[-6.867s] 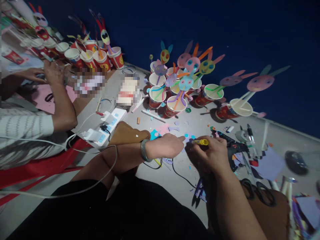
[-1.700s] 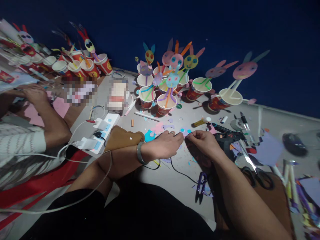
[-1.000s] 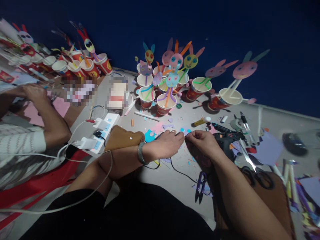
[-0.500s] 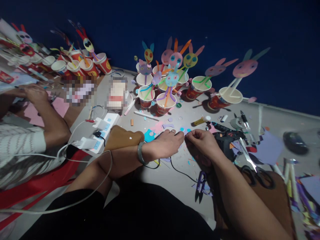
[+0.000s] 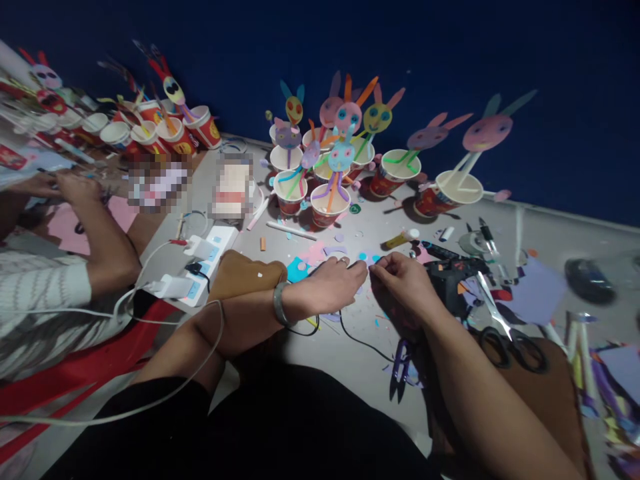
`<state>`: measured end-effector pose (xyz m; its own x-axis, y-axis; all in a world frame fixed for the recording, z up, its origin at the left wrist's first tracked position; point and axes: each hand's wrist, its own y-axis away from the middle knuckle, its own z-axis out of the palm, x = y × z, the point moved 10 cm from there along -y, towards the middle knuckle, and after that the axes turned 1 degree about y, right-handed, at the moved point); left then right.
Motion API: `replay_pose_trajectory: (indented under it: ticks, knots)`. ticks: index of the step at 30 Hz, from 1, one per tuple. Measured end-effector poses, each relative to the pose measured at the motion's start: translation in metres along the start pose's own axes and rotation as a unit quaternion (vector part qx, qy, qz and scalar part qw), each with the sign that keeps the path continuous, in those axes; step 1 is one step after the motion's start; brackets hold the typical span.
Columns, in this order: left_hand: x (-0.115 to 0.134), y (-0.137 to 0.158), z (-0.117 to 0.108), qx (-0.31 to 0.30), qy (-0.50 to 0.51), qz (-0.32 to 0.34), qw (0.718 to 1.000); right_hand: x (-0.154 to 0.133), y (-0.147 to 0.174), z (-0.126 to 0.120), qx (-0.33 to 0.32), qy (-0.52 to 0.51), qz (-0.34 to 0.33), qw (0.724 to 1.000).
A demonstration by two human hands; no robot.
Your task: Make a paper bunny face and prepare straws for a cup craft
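Nearly touching, left fingers (image 5: 357, 271) curled, right fingers (image 5: 387, 274) pinched, cannot tell if holding anything

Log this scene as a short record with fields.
Working hands: left hand and right hand, fingertips close together over the grey table; any held item is too small to tell
Just beyond fingertips: small round blue paper pieces
Beyond right hand: yellow plastic tube with white end, lying down
Right side: metal scissors with black handles
Near right forearm: purple-handled snips with dark blades
Back: red-and-white paper cups with colourful animal-faced figures
Left side: white rectangular power strip; co-worker's hand near pink paper
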<state>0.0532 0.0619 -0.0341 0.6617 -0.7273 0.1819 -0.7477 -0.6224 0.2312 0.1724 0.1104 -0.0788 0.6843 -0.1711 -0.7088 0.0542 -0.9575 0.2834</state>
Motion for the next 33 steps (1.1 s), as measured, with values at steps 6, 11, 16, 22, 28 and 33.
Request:
replay_pose_trajectory:
  ticks: [6, 11, 16, 22, 28, 33]
  knots:
    - [-0.003, -0.001, 0.003, 0.005, 0.0, -0.006, 1.0, 0.001, 0.0, -0.006, 0.005, -0.018, 0.011, 1.0]
    - [-0.003, -0.001, 0.004, 0.013, 0.012, 0.007, 1.0, -0.016, 0.019, -0.03, -0.005, 0.02, -0.029, 0.999]
    - [-0.005, -0.001, 0.007, 0.012, 0.022, 0.014, 1.0, -0.04, 0.046, -0.022, -0.011, 0.165, -0.144, 0.976]
    - [-0.007, -0.001, 0.001, 0.0, 0.049, 0.018, 0.999, -0.042, 0.06, 0.008, 0.015, 0.302, -0.224, 0.926]
    - [-0.008, -0.001, -0.007, -0.01, 0.047, 0.018, 0.999, -0.047, 0.066, 0.007, 0.083, 0.359, -0.285, 0.885]
    - [-0.008, -0.002, -0.007, -0.015, 0.049, 0.018, 0.999, -0.047, 0.067, 0.008, 0.114, 0.392, -0.307, 0.86]
